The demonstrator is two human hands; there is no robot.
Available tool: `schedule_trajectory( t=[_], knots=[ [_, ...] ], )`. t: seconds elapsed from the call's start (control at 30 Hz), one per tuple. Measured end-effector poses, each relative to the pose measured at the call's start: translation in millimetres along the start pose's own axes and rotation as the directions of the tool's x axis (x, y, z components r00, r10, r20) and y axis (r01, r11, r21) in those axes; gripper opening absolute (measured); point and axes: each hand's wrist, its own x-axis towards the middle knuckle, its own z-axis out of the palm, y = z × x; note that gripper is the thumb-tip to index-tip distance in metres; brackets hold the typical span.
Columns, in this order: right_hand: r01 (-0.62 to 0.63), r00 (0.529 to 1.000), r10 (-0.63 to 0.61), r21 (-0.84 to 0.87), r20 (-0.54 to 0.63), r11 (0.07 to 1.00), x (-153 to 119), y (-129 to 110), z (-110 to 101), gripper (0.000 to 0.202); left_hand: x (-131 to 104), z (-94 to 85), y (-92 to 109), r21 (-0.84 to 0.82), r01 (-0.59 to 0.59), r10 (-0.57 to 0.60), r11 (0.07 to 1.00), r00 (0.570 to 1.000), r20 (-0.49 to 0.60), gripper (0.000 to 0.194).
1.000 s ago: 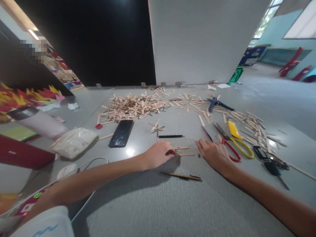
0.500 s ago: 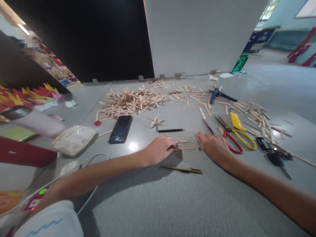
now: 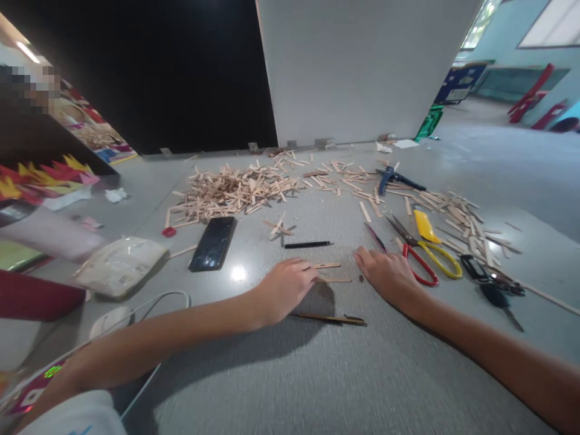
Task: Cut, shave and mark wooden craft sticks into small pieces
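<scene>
Rests bent fingers (image 3: 306, 267) of the left hand (image 3: 285, 285), too hidden to tell if gripping, at the 9 o'clock ends of two wooden craft sticks (image 3: 336, 280) aimed toward 3 o'clock, short of the farther, loosely extended right hand (image 3: 392, 275).

- The left hand (image 3: 287, 287) lies flatter; the gap that showed between its thumb and forefinger is hidden.
- Its fingertips sit slightly farther left, baring more of the two wooden sticks (image 3: 338, 280).
- Its heel is lower, closer to the thin brown tool (image 3: 342, 319).
- The pale cylinder (image 3: 54, 232) is cut by the view's left edge.
</scene>
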Motion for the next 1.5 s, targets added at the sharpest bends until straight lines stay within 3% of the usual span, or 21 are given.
schedule_trajectory(
  t=[0.23,0.5,0.6,0.77,0.9,1.0,1.1,1.3,1.4,1.5],
  knots=[
    [0.037,0.998,-0.037,0.008,-0.042,0.999,-0.7,1.2,2.5,0.023,-12.1,-2.8,20.7,0.005,-0.087,0.087,0.996,0.996,0.005,0.01],
    [0.031,0.996,-0.033,-0.023,-0.077,0.999,-1.9,0.1,1.4,0.026,-23.1,-1.4,34.2,0.024,-0.122,0.119,0.992,0.989,0.082,0.022],
    [0.049,0.995,-0.052,-0.039,-0.083,0.998,-1.3,2.4,-2.6,0.026,-23.3,-2.9,36.0,0.068,-0.113,0.109,0.991,0.992,0.062,0.021],
    [0.193,0.977,-0.197,-0.049,-0.079,0.98,19.2,-1.0,-16.8,0.023,-17.8,-2.7,30.2,0.142,-0.049,0.04,0.989,0.997,0.068,0.015],
    [0.344,0.933,-0.346,-0.037,-0.102,0.938,50.7,-17.5,-28.0,0.031,-17.7,4.1,31.5,0.106,-0.127,0.127,0.986,0.992,0.008,0.056],
    [0.415,0.905,-0.414,-0.005,-0.104,0.91,68.8,-28.7,-32.3,0.022,-20.8,11.5,38.0,0.14,-0.127,0.135,0.982,0.989,-0.051,0.04],
    [0.413,0.906,-0.404,0.055,-0.127,0.909,75.8,-30.2,-31.9,0.023,-23.9,18.1,43.5,0.163,-0.09,0.1,0.982,0.994,-0.052,0.034],
    [0.329,0.933,-0.265,0.283,-0.243,0.901,61.6,-10.0,-22.8,0.016,-31.3,36.1,49.1,0.223,-0.053,0.083,0.973,0.988,-0.131,0.045],
    [0.362,0.925,-0.231,0.515,-0.301,0.777,47.2,-2.7,-19.1,0.013,-35.7,44.8,52.6,0.221,-0.046,0.089,0.974,0.979,-0.186,0.055],
    [0.33,0.939,-0.236,0.843,-0.249,0.424,36.3,-2.0,-17.7,0.013,-37.8,47.4,54.3,0.228,-0.053,0.108,0.972,0.966,-0.237,0.06]
  ],
)
